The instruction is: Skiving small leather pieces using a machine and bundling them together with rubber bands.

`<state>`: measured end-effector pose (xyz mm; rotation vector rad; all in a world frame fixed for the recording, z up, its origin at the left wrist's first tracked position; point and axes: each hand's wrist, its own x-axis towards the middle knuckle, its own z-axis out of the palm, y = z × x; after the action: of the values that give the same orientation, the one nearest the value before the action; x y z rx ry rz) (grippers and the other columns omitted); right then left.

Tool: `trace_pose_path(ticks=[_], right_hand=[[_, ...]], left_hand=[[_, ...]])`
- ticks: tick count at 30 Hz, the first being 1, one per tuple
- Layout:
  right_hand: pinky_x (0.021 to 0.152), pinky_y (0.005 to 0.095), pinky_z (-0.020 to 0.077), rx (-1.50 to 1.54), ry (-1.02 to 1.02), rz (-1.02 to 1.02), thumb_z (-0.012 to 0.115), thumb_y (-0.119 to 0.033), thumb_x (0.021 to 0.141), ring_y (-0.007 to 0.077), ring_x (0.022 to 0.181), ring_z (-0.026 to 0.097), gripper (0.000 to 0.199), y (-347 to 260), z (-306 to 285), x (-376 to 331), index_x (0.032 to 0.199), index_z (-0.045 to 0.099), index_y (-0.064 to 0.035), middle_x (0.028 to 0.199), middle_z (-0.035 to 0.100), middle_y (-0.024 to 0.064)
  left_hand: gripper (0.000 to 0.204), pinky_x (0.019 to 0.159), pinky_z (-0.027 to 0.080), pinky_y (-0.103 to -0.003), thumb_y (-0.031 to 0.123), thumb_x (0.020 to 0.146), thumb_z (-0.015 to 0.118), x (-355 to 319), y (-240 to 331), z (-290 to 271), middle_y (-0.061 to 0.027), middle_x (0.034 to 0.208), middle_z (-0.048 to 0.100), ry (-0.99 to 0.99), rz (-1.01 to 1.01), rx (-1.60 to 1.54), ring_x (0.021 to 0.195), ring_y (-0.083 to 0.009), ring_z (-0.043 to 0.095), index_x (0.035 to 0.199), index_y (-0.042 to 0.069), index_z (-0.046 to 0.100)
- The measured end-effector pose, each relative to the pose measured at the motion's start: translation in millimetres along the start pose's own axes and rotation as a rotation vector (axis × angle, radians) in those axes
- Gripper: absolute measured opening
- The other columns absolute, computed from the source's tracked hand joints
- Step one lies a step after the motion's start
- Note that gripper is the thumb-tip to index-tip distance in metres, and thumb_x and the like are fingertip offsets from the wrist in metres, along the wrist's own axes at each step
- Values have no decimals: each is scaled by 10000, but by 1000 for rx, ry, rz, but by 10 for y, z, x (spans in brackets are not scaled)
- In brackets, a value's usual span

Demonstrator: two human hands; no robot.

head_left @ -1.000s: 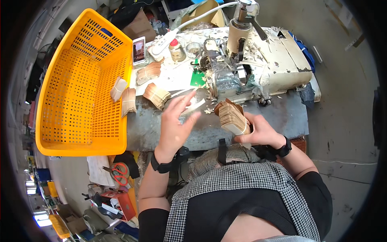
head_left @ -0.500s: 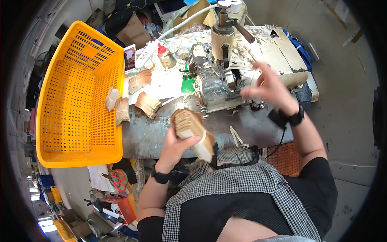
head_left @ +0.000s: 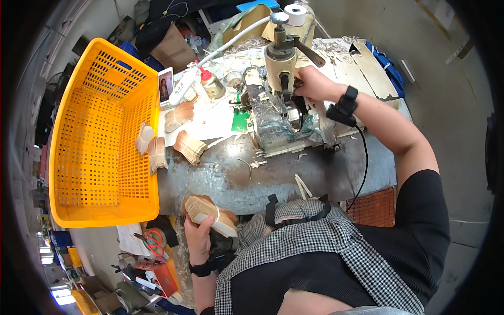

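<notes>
My left hand (head_left: 197,240) grips a banded bundle of tan, leather-like pieces (head_left: 206,209), low in front of the table edge, its thumb pressed on the stack. A pale band wraps that bundle. My right hand (head_left: 314,84) reaches to the cream-coloured bench machine (head_left: 277,68), just right of its upright post and below the dark lever (head_left: 311,54). Its fingers are curled in against the machine; what they hold, if anything, is hidden. Other bundles lie left of the machine: one bundle (head_left: 179,116) on white paper, another bundle (head_left: 190,147) nearer me.
A yellow perforated crate (head_left: 105,218) stands at the left, with two more bundles at its right wall. Behind the paper are a phone (head_left: 165,85) and a red-capped bottle (head_left: 212,85). Scraps litter the machine top; pale strips (head_left: 302,185) lie near the front edge. Orange-handled scissors (head_left: 154,241) hang lower left.
My left hand has drawn the bundle down and left, toward me. My right hand has moved up and left from in front of the machine to its post, and its fingers have curled in.
</notes>
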<state>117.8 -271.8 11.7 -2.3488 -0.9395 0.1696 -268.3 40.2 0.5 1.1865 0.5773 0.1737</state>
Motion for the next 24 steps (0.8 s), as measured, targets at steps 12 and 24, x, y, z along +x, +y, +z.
trace_pose_path(ticks=[12, 24], right_hand=[[705, 372, 498, -98, 278, -101, 757, -261, 737, 288, 799, 631, 339, -31, -385, -121, 950, 647, -22, 853, 647, 150], [684, 281, 476, -44, 510, -28, 648, -24, 798, 167, 767, 581, 141, -468, 155, -1648, 936, 619, -22, 873, 622, 77]], left_hand=[[595, 944, 464, -337, 26, 753, 715, -273, -131, -344, -98, 1164, 561, 155, -29, -24, 1069, -205, 574, 1279, 0, 439], [548, 937, 465, -346, 54, 779, 705, -298, -185, -231, -97, 1163, 567, 78, -71, 7, 1048, -207, 584, 1263, -3, 455]])
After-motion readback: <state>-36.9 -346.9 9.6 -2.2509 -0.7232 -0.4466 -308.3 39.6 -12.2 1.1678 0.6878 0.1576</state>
